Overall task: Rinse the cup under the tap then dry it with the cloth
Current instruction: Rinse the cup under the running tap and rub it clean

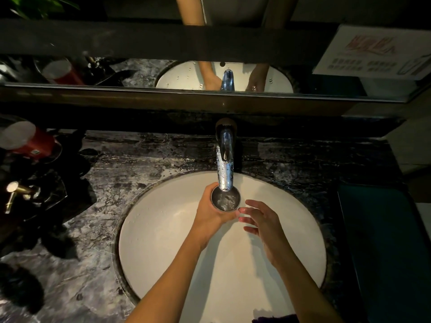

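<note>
A small metal cup stands upright directly under the spout of the chrome tap, with water swirling inside it. My left hand is wrapped around the cup from the left and below. My right hand hovers just right of the cup with fingers spread, its fingertips close to the rim and holding nothing. Both are over the white round sink. A dark purple cloth peeks in at the bottom edge, on the sink's near rim.
Dark marble counter surrounds the sink. At the left stand a red canister, a brass-topped dispenser and dark items. A teal tray lies at the right. A mirror runs along the back wall.
</note>
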### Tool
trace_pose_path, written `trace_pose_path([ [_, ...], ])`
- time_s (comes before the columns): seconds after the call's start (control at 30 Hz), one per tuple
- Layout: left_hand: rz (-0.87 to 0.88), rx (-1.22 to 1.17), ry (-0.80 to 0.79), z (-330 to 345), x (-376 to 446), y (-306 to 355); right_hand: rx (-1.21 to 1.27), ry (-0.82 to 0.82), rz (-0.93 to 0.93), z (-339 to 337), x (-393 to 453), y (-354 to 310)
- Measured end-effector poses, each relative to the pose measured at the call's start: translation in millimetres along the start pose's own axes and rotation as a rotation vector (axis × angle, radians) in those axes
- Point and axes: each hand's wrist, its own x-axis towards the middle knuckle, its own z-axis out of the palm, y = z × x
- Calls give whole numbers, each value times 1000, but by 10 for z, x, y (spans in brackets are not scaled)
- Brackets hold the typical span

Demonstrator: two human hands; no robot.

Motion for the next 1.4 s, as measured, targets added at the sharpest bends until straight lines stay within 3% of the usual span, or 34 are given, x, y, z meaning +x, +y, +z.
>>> trace_pose_path([
  [0.27, 18, -10, 34, 22, -17, -17, -11, 25, -53, 12, -24, -182],
  [0.43, 3, -36, 61, 25, -32, -33, -34, 74, -263, 145, -119, -669],
  [0.57, 10, -31, 73, 27, -38, -31, -148, -5, -388, 361, -204, -1169],
  [0.73, 19, -9, 67, 29, -39, -19, -206, -22, -408, 564, -260, -1424],
  [1.4, 14, 3, 69, 10, -16, 35, -227, -22, -366, 549, -224, -1351],
])
